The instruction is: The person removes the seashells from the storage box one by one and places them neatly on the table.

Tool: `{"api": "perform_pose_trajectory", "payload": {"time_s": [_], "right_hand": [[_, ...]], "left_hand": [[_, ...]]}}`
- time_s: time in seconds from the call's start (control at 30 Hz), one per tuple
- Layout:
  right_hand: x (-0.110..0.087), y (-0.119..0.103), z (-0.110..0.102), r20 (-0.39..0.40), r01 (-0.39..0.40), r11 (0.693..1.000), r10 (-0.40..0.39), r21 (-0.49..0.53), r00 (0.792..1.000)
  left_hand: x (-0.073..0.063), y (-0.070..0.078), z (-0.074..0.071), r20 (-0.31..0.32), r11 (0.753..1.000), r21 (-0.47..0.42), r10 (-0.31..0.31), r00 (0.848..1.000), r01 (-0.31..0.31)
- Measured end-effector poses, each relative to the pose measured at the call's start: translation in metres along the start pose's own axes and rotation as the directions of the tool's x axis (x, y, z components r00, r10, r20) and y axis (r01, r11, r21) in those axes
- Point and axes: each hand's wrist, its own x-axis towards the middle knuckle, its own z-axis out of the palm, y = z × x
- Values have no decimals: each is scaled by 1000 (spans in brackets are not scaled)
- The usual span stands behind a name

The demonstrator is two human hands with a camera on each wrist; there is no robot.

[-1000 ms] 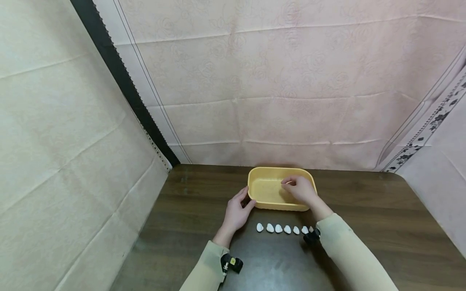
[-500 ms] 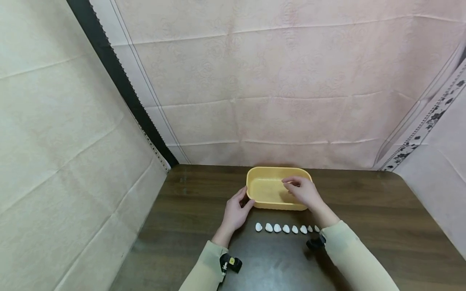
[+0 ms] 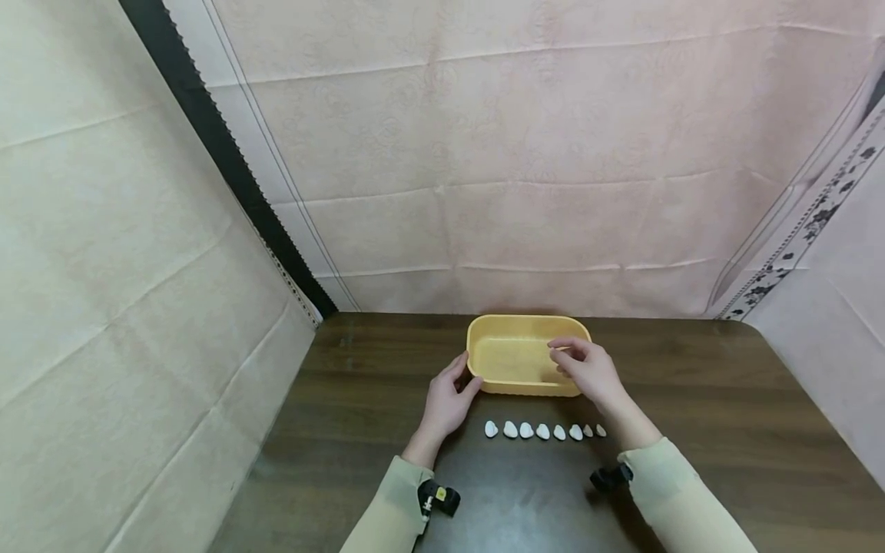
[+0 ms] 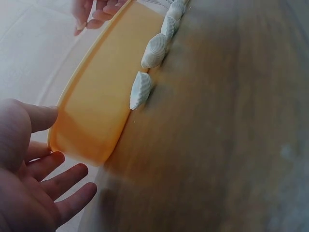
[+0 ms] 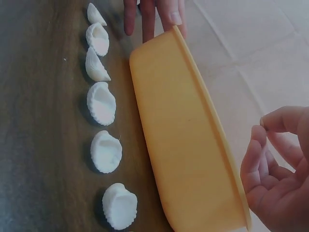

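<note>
A yellow plastic tray [image 3: 518, 388] stands at the back of the wooden table. My left hand [image 3: 445, 403] holds its near left corner; in the left wrist view, the thumb and index finger [image 4: 38, 166] touch the rim while the other fingers spread away. My right hand [image 3: 588, 372] is over the tray's right end. In the right wrist view its thumb and index finger pinch a tiny tan bit [image 5: 262, 122], too small to name. White ribbed seashells [image 3: 542, 432] lie in a row in front of the tray, seen closer as a seashell [image 5: 119, 207].
The brown tabletop [image 3: 359, 438] runs on both sides of the tray. Pale cloth [image 3: 518, 192] hangs behind it, and another cloth [image 3: 138, 346] closes off the left. A small black camera [image 3: 608, 476] sits at the right wrist.
My right hand has drawn a little to the right over the tray, and its forearm has moved off the row's right end, uncovering the smallest seashells. The left hand keeps its place.
</note>
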Motion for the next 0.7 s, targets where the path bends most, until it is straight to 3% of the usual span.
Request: {"api": "perform_pose_trajectory", "payload": {"time_s": [0.37,0.7], "right_hand": [[-22,1,-19,14,-9,996,8,87,1000],[-45,14,-45,57,-59,998,58,18,997]], "left_hand": [[2,2,-1,1,1000,-2,7,1000,-7],[1,-1,-2,-2,1000,2,11,1000,-11]]}}
